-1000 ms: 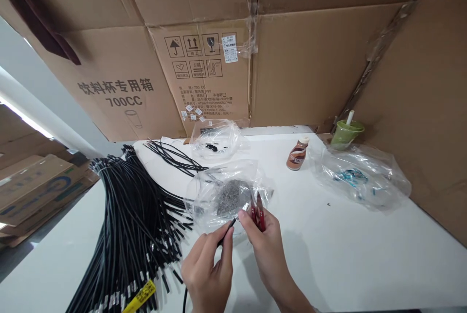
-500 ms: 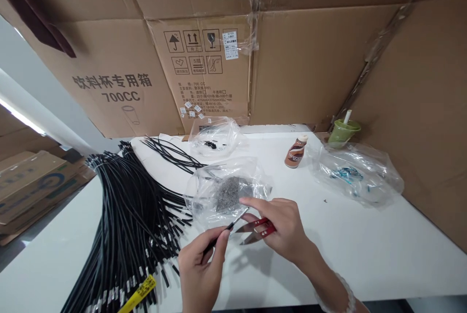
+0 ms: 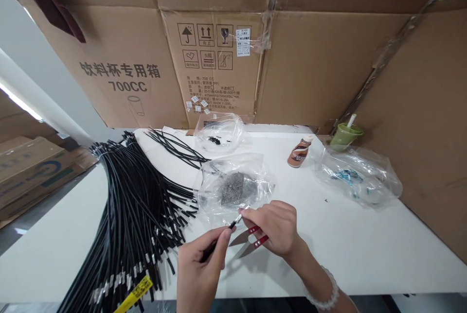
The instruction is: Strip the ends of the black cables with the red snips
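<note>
My left hand [image 3: 204, 257] pinches a black cable [image 3: 232, 224] whose stripped, pale end points up and right. My right hand [image 3: 275, 225] is closed with thumb and finger at that cable end. Tucked in the same hand are red-handled thread snips [image 3: 260, 241], their blades apart and pointing left. Just beyond the hands lies a clear plastic bag [image 3: 211, 182] holding a heap of small grey pieces [image 3: 232, 188]. At the left a big bundle of black cables [image 3: 127, 216] covers the table, with a yellow tag [image 3: 134, 294] near its lower end.
A second clear bag [image 3: 233, 133] with small black pieces lies at the back. A brown bottle [image 3: 299, 152], a green cup [image 3: 346, 135] and a bag with blue pieces [image 3: 379, 182] stand to the right. Cardboard [image 3: 328, 70] walls the white table [image 3: 365, 254].
My right thumb and finger have closed in on the stripped cable end; before, the index finger was stretched out above it. The view has shifted slightly.
</note>
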The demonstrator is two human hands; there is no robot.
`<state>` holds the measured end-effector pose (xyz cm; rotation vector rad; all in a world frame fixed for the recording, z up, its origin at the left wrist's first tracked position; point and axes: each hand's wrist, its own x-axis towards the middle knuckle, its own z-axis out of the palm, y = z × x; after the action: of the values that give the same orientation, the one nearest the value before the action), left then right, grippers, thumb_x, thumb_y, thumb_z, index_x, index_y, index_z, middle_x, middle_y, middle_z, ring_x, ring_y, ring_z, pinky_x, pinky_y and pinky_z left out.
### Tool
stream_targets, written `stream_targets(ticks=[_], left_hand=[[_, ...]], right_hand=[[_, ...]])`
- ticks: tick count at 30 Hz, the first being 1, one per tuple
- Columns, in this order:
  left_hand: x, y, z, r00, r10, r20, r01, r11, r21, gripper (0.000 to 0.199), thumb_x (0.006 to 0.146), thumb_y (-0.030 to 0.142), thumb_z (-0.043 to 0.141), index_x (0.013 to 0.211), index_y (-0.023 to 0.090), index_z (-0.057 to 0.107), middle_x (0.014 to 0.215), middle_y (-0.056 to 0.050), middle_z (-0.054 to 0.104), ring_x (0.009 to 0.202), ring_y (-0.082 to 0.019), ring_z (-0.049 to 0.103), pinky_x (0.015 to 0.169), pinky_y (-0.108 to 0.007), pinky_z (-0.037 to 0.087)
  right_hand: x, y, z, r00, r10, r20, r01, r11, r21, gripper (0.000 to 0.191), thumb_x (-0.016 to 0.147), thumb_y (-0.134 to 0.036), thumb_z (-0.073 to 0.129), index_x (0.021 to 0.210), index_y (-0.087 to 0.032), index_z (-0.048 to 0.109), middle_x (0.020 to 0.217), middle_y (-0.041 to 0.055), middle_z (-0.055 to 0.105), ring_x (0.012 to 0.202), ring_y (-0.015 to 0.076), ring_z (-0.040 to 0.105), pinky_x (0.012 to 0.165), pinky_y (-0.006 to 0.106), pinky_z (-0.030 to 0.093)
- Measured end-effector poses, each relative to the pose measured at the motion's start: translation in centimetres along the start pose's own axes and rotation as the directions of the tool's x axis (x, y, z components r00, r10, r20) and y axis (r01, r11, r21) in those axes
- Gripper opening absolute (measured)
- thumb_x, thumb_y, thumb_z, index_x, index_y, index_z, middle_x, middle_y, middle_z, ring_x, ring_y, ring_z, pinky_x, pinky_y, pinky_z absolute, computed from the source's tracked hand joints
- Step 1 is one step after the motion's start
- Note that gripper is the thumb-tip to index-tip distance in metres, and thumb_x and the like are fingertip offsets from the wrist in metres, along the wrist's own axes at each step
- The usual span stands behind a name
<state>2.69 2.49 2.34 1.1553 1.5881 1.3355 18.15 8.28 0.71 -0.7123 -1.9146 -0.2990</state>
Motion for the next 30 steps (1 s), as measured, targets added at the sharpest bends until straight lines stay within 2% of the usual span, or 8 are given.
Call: stream_targets(ticks=[6, 10, 12, 15, 17, 21, 25, 30], left_hand=[[-0.3, -0.6, -1.1, 0.999, -0.013, -0.035, 0.015, 0.999, 0.038, 0.03, 0.067, 0.046, 0.071, 0.067, 0.017, 0.078, 0.042, 0.002, 0.049, 0.044, -0.009, 0.042, 0.046, -0.019, 0.038], [0.3, -1.9, -2.0, 0.99, 0.141, 0.031, -0.144, 0.975, 0.172, 0.029, 0.073, 0.045, 0.068, 0.072, 0.018, 0.08, 0.044, 0.002, 0.055, 0.041, -0.01, 0.046, 0.048, -0.019, 0.045], [0.7, -2.4, -2.3, 0.956, 0.26, 0.133, -0.286, 0.927, 0.241, 0.025, 0.077, 0.04, 0.067, 0.077, 0.019, 0.08, 0.053, 0.0, 0.066, 0.04, -0.01, 0.051, 0.045, -0.019, 0.046], [1.0, -2.5, -2.5, 0.861, 0.433, 0.266, -0.499, 0.818, 0.285, 0.019, 0.081, 0.032, 0.065, 0.081, 0.02, 0.08, 0.064, -0.001, 0.074, 0.039, -0.009, 0.054, 0.041, -0.016, 0.044], [1.0, -2.3, -2.5, 0.796, 0.515, 0.318, -0.598, 0.749, 0.285, 0.018, 0.083, 0.027, 0.063, 0.081, 0.019, 0.079, 0.065, 0.0, 0.075, 0.039, -0.007, 0.055, 0.041, -0.014, 0.043], [0.8, -2.0, -2.7, 0.701, 0.593, 0.396, -0.706, 0.656, 0.267, 0.015, 0.085, 0.021, 0.062, 0.084, 0.018, 0.076, 0.072, 0.0, 0.076, 0.048, -0.008, 0.064, 0.047, -0.012, 0.047], [0.7, -2.1, -3.0, 0.628, 0.631, 0.455, -0.77, 0.588, 0.249, 0.013, 0.085, 0.016, 0.063, 0.092, 0.017, 0.074, 0.075, 0.0, 0.076, 0.054, -0.008, 0.066, 0.054, -0.013, 0.05], [0.2, -2.6, -2.8, 0.643, 0.681, 0.35, -0.764, 0.603, 0.228, 0.013, 0.086, 0.017, 0.063, 0.094, 0.021, 0.073, 0.072, 0.001, 0.075, 0.055, -0.008, 0.065, 0.057, -0.015, 0.049]], right_hand=[[0.2, -0.5, -0.5, 0.992, -0.074, 0.101, 0.08, 0.995, -0.06, 0.016, 0.094, -0.015, 0.049, 0.091, -0.015, 0.066, 0.047, -0.0063, 0.043, 0.046, 0.0098, 0.034, 0.048, 0.027, 0.02], [0.8, -0.2, -1.7, 0.955, -0.018, 0.297, 0.003, 0.999, 0.05, 0.02, 0.089, -0.012, 0.047, 0.091, -0.016, 0.066, 0.052, -0.0047, 0.053, 0.048, 0.0092, 0.042, 0.049, 0.026, 0.023], [2.1, 0.2, -2.5, 0.851, 0.043, 0.524, -0.107, 0.99, 0.093, 0.02, 0.079, -0.01, 0.05, 0.089, -0.019, 0.066, 0.057, -0.0046, 0.059, 0.049, 0.0091, 0.044, 0.05, 0.026, 0.021], [5.2, 1.0, -3.2, 0.533, 0.101, 0.84, -0.251, 0.967, 0.043, 0.019, 0.075, -0.011, 0.058, 0.086, -0.023, 0.068, 0.059, -0.005, 0.061, 0.051, 0.0088, 0.042, 0.052, 0.025, 0.019], [7.2, 1.9, -3.1, 0.362, 0.014, 0.932, -0.306, 0.946, 0.104, 0.012, 0.076, -0.013, 0.062, 0.082, -0.021, 0.069, 0.063, -0.0047, 0.06, 0.055, 0.0078, 0.042, 0.054, 0.024, 0.022], [8.6, 4.1, -1.0, 0.125, -0.248, 0.961, -0.575, 0.771, 0.274, 0.009, 0.078, -0.02, 0.066, 0.073, -0.014, 0.064, 0.06, -0.0058, 0.051, 0.055, 0.006, 0.041, 0.054, 0.021, 0.03], [6.6, 5.5, 1.5, 0.018, -0.405, 0.914, -0.914, 0.365, 0.179, 0.015, 0.071, -0.02, 0.073, 0.067, -0.011, 0.062, 0.061, -0.0046, 0.055, 0.06, 0.0057, 0.046, 0.057, 0.018, 0.036], [3.4, 5.3, 3.3, 0.028, -0.462, 0.886, -0.997, 0.05, 0.057, 0.033, 0.057, -0.028, 0.085, 0.07, -0.009, 0.062, 0.055, -0.0061, 0.051, 0.047, 0.0023, 0.037, 0.041, 0.017, 0.024]])
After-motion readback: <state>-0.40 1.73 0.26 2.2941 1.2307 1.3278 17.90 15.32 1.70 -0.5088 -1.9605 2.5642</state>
